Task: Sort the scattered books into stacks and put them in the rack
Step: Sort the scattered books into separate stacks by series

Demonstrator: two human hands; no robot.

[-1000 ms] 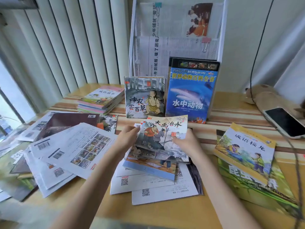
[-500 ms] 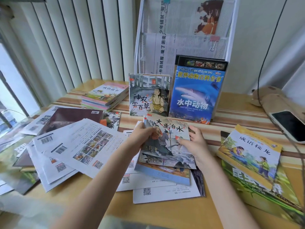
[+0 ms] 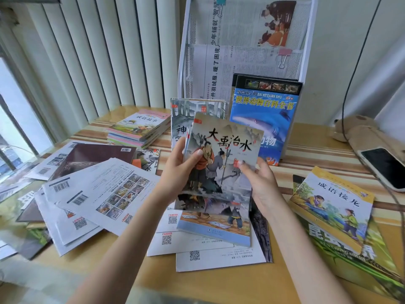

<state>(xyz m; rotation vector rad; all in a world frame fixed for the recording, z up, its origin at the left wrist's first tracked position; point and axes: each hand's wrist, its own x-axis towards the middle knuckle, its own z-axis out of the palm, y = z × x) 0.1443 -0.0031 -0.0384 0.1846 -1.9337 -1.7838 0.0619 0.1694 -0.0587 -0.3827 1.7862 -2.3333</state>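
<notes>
Grey picture book (image 3: 221,159) upright between both hands, left hand (image 3: 183,170) and right hand (image 3: 259,183) pinching opposite edges, rack (image 3: 186,62) directly behind, matching book (image 3: 182,115) already there.

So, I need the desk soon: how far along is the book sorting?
Early. Two books, the blue shark book among them, stand at the rack. Both hands, left hand and right hand, hold a thin grey booklet. Scattered booklets remain.

I see a phone (image 3: 385,167) lying screen-up at the right edge of the wooden table (image 3: 317,137), beside a brown plush toy (image 3: 359,130). 1 black cable (image 3: 348,91) hangs over it. Vertical blinds (image 3: 98,53) cover the window.
</notes>
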